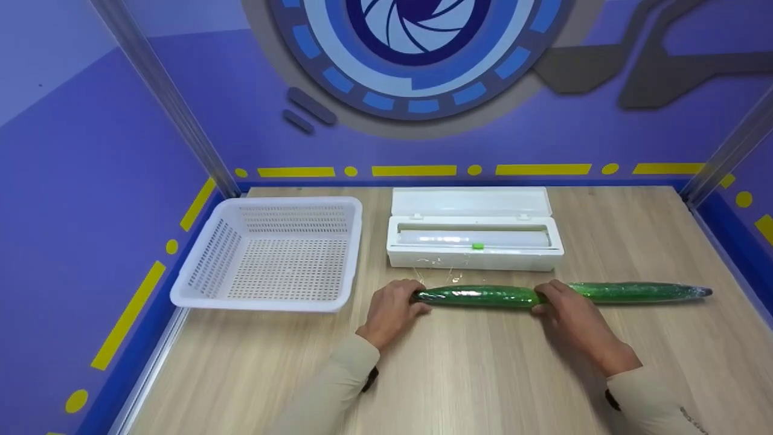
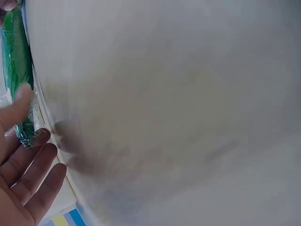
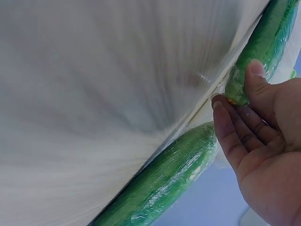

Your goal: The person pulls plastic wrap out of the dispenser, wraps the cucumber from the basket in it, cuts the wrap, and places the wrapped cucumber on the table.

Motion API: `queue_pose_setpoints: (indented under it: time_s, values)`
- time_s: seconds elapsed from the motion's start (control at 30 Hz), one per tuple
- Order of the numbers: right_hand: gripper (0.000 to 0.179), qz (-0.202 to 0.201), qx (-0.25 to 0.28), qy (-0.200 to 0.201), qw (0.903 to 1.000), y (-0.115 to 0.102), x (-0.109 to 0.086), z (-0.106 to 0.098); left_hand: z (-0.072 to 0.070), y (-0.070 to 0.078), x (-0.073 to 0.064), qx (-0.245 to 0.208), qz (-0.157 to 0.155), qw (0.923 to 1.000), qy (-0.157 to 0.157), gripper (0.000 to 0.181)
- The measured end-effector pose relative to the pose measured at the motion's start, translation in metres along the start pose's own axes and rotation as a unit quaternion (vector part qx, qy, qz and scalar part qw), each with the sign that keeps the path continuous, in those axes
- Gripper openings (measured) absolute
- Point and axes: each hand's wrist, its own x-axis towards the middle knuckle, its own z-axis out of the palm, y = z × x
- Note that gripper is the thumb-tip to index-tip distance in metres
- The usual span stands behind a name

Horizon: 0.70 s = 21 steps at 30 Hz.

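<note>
A green cucumber (image 1: 483, 295) in glossy clear film lies crosswise on the table. My left hand (image 1: 391, 309) holds its left end, thumb on the near side and fingers around the tip. Crumpled film gathers at that tip (image 2: 27, 134) in the left wrist view. At the other end, my right hand (image 1: 574, 317) pinches the same cucumber between thumb and fingers. A second film-wrapped cucumber (image 1: 646, 292) lies to the right, almost in line with the first; part of it is hidden behind the right hand.
Behind the first cucumber stands a white cling film box (image 1: 471, 261), lid up, with a film roll (image 1: 441, 237) and a green slide cutter (image 1: 477, 246). A white perforated basket (image 1: 259, 305) sits at the left. Blue-purple panels (image 1: 423, 148) enclose the wooden table (image 1: 471, 374).
</note>
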Motion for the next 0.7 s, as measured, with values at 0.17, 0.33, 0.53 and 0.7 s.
queue_pose_setpoints:
  time_s: [0.17, 0.33, 0.53, 0.7]
  values:
    - [0.025, 0.011, 0.004, -0.013, 0.9998, -0.0005, 0.0004, -0.001, 0.0001, -0.001, 0.0011, -0.011, -0.001, 0.9999, 0.005, 0.023]
    - [0.025, 0.022, 0.006, -0.022, 0.9995, -0.0011, 0.001, -0.0024, 0.0001, -0.001, 0.0018, -0.016, 0.008, 0.9998, 0.01, 0.019]
    - [0.025, 0.03, 0.005, -0.031, 0.999, -0.0019, 0.0018, -0.0038, -0.0004, -0.0007, 0.0021, -0.017, 0.01, 0.9997, 0.013, 0.018]
    - [0.025, 0.023, 0.0, -0.029, 0.9993, -0.0011, 0.0013, -0.0029, 0.0001, -0.0014, 0.0014, -0.015, 0.014, 0.9997, 0.014, 0.017]
